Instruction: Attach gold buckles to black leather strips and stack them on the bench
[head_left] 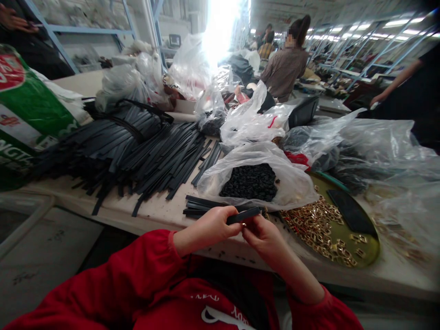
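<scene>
Close in front of me, my left hand (220, 223) grips a short black strap (245, 215), thumb on top. The strap's other end is at my right hand (264, 233), whose fingers are pinched together near it. A tiny gold-coloured glint between the two hands looks like a metal buckle, though its shape is mostly hidden. Just beyond my left hand lie a few black straps (197, 205) on the table. An open plastic bag (295, 190) behind my hands holds many small black pieces (249, 182). To the right, gold metal buckles (318, 224) are heaped on a round tray (371, 251).
Bundled black straps (168, 156) spread over the table's left half, beside a green printed sack (41, 105). A flat black rectangular object (350, 211) rests on the tray. More clear plastic bags (254, 121) line the back. Other people (287, 64) are farther off.
</scene>
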### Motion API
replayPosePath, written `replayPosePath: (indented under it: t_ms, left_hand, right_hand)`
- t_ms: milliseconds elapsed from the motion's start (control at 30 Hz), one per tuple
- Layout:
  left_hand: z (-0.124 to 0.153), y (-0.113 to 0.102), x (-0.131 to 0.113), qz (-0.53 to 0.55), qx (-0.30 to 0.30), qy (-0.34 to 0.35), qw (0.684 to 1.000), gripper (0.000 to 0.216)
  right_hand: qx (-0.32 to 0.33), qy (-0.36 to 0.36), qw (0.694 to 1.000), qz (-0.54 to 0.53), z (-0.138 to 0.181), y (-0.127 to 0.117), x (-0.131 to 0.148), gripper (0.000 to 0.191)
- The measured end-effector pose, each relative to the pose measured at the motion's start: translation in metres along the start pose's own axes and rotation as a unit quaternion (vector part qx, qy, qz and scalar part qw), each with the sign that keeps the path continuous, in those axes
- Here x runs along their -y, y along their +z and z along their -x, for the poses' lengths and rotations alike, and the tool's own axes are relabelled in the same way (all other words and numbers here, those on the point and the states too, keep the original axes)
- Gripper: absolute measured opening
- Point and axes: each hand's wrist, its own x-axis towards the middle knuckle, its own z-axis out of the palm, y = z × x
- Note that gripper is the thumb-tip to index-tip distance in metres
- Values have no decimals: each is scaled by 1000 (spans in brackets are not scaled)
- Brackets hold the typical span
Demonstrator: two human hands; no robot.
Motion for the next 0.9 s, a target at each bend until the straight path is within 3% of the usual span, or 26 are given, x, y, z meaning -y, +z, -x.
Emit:
replayPosePath:
  t_ms: [133, 267, 433, 600, 733, 900]
  left_hand:
    - [1, 3, 1, 45, 7, -40, 998, 14]
    - [5, 9, 1, 161, 21, -96, 982, 14]
    - [7, 13, 2, 197, -23, -98, 975, 11]
    - [6, 11, 3, 214, -4, -106, 971, 13]
    - [8, 11, 1, 176, 9, -100, 979, 13]
    - [12, 20, -3, 51, -61, -39, 996, 13]
  right_hand:
    - [-45, 26, 995, -89, 0, 4, 1, 11]
    - [-122, 65, 973, -184, 5, 13, 5, 25]
    - [-79, 81, 959, -259, 13, 24, 5, 37]
    - [-52, 101, 957, -265, 15, 19, 4, 31]
    - [-52, 123, 945, -297, 14, 18, -2, 19]
    - [-81, 158, 906, -385, 11, 29, -10, 16]
